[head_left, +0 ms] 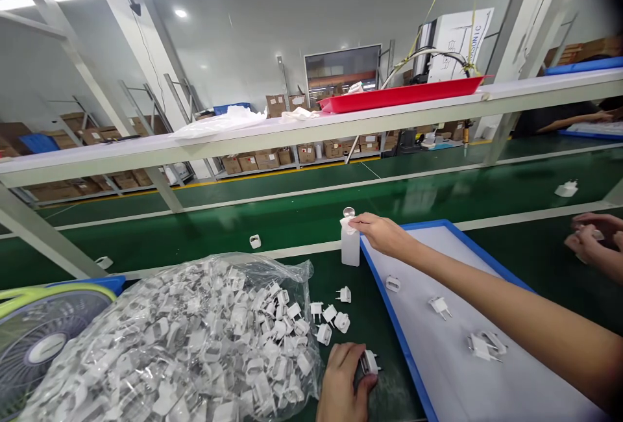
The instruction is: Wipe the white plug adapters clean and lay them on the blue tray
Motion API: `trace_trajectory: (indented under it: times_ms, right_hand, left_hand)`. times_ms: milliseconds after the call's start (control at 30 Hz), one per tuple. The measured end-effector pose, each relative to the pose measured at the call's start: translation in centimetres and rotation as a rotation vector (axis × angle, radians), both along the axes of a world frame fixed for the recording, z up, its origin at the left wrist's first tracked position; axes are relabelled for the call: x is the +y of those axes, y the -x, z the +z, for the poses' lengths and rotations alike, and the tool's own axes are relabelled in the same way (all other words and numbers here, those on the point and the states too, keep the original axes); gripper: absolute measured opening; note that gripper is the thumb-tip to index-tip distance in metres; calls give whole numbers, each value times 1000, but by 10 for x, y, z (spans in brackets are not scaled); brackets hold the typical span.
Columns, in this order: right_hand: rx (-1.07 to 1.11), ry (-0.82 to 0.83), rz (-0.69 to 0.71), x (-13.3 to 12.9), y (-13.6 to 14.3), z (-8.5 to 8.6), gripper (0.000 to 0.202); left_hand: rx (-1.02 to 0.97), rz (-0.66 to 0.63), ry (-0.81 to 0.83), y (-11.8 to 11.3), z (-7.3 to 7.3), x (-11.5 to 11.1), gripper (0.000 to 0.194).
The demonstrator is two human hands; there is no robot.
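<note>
Nearest us, our left hand (341, 383) rests on the green desk (292, 227), its fingers closed around a white plug adapter (368, 362), beside a clear bag of adapters (185, 344). Our right hand (384, 234) reaches forward, fingers pinching a white cloth (348, 226) onto the top of a small white bottle (350, 250) standing at the corner of a blue-edged tray (438, 344).

Beside the crinkled, glossy clear plastic bag (170, 344) are seen smooth white plastic plug adapters (324, 318) with metal pins, a translucent matt plastic bottle (350, 247) and a matt white blue-rimmed tray (438, 344).
</note>
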State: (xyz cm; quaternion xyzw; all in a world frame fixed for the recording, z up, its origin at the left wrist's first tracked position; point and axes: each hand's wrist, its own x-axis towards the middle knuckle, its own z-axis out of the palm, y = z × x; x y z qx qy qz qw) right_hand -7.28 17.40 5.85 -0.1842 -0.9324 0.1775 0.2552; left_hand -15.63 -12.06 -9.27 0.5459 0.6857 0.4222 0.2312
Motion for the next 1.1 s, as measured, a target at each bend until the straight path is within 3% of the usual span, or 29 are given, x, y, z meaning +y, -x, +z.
trace_trajectory:
  times_ms: [167, 267, 400, 500, 633, 700, 733, 800, 867, 900, 1000, 1100]
  right_hand:
    - [247, 480, -132, -29, -18, 2, 32]
    - [360, 865, -179, -65, -44, -2, 38]
    - [459, 1277, -196, -116, -83, -14, 28]
    - [549, 1436, -288, -146, -108, -32, 27]
    - [597, 1497, -406, -175, -135, -62, 26]
    - [572, 1397, -434, -187, -145, -74, 26]
    - [544, 1236, -425, -192, -148, -78, 22]
    - [476, 718, -324, -199, -151, -82, 12]
    - [366, 166, -139, -203, -148, -81, 30]
    - [314, -22, -62, -205, -146, -80, 38]
    - [181, -289, 33, -209, -142, -75, 40]
    - [140, -398, 35, -213, -144, -72, 34]
  left_hand:
    - [-26, 25, -35, -1, -3, -1, 41]
    - [-74, 53, -68, 0, -3, -2, 41]
    - [-184, 98, -126, -1, 4, -2, 36]
    - [-388, 165, -173, -12, 14, 0, 26]
    - [-669, 182, -168, -38, 28, 1, 32]
    - [-678, 181, -169, -49, 33, 0, 32]
    - [-643, 180, -171, -53, 35, -1, 31]
    - [-494, 164, -194, -59, 40, -2, 31]
    - [-261, 116, -238, -61, 44, -3, 38]
    - [-136, 107, -276, -62, 46, -3, 42]
    - [140, 141, -393, -63, 51, 0, 48]
    - [198, 160, -451, -65, 55, 3, 46]
